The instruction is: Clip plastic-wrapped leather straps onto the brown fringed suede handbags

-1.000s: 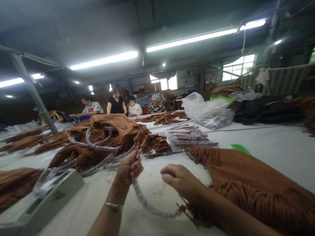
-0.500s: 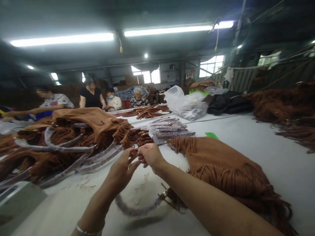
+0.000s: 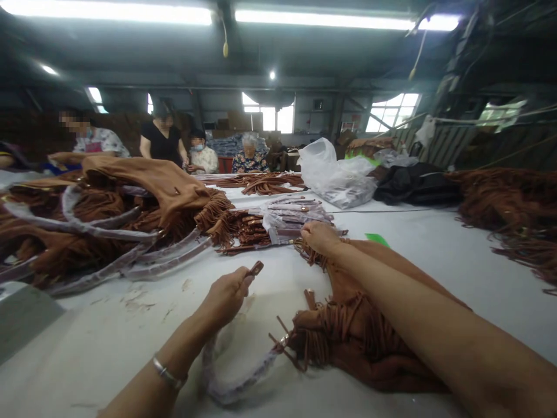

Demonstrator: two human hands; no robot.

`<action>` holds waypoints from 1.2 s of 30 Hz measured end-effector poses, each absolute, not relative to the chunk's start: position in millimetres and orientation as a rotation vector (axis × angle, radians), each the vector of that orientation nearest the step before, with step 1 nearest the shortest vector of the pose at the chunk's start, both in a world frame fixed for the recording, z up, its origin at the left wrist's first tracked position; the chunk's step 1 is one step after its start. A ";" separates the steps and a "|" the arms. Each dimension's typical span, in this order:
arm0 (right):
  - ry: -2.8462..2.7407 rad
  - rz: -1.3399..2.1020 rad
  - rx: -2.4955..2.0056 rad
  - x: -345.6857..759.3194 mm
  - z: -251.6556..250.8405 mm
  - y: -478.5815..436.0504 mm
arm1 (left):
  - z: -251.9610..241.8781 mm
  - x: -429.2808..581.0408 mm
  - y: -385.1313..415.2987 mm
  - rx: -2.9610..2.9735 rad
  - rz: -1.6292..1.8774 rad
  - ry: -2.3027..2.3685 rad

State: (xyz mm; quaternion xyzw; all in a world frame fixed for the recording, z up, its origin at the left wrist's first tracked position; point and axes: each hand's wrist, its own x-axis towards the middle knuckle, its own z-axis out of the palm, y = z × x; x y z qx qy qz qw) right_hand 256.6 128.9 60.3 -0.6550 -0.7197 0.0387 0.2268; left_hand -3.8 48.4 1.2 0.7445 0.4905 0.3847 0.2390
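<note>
My left hand (image 3: 228, 296) is closed around the end of a bag strap, and the strap's brown leather tip (image 3: 256, 268) with a small hole sticks out past the thumb. The plastic-wrapped strap (image 3: 230, 389) curves below this hand toward a metal fitting on the brown fringed bag (image 3: 348, 342). My right hand (image 3: 321, 237) is over the far left corner of that bag, next to a bundle of wrapped straps (image 3: 296, 215). Its fingers are curled, and what they grip is hidden. The right forearm crosses above the bag.
Brown fringed bags with wrapped handles (image 3: 143, 191) are heaped on the left. A clear plastic bag (image 3: 335, 174), black cloth (image 3: 418, 184) and more brown fringed pieces (image 3: 509, 197) lie to the right. A grey block (image 3: 28, 316) stands at the near left. Several people work across the table.
My hands, together at a small piece before, have parted. The right hand moved right and forward to the bag's corner; the left keeps the strap end. The near bag's fringed panel has shifted.
</note>
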 end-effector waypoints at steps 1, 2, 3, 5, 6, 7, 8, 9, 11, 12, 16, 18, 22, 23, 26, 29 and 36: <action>-2.032 0.058 -1.823 252.4 56.1 137.2 | -2.8 -2.5 49.5 2.082 1.025 1.364; -2.071 0.015 -1.843 246.5 51.5 145.7 | -5.8 -1.5 50.3 2.125 0.980 1.385; -2.100 -0.023 -1.870 239.8 46.9 154.4 | -7.4 -0.7 50.8 2.168 0.909 1.406; -2.130 -0.085 -1.942 228.1 38.0 171.8 | -7.3 0.3 50.8 2.258 0.714 1.464; -2.144 -0.103 -1.983 224.7 33.9 179.8 | -6.0 0.6 50.5 2.298 0.610 1.497; -2.164 -0.112 -2.021 223.4 30.2 186.9 | -4.6 0.8 50.3 2.330 0.523 1.529; -2.192 -0.113 -2.053 224.3 26.9 192.8 | -3.3 0.9 50.3 2.355 0.463 1.557; -2.226 -0.110 -2.076 227.5 24.2 197.0 | -2.5 0.8 50.6 2.371 0.429 1.577; -2.296 -0.107 -2.092 238.7 21.4 200.1 | -2.7 0.4 51.8 2.394 0.399 1.584; -2.327 -0.114 -2.081 245.7 21.3 198.9 | -3.6 0.0 52.6 2.407 0.394 1.579; -2.459 -0.149 -1.916 269.9 27.2 182.0 | -7.8 -1.9 54.7 2.430 0.383 1.561; -2.509 -0.157 -1.818 276.1 29.3 170.9 | -8.5 -2.8 54.8 2.417 0.389 1.561; -2.561 -0.144 -1.662 279.6 27.8 155.6 | -7.5 -3.4 54.4 2.401 0.403 1.581; -2.575 -0.129 -1.635 279.6 26.9 154.0 | -7.2 -3.3 54.3 2.407 0.396 1.582; -2.562 -0.099 -1.642 278.6 24.4 154.0 | -6.6 -3.0 54.6 2.414 0.389 1.582; -2.387 -0.157 -1.820 274.5 19.9 158.9 | -7.0 -3.7 55.5 2.400 0.390 1.591; -2.231 -0.144 -1.992 267.9 8.0 170.6 | -6.3 -5.3 55.8 2.406 0.389 1.576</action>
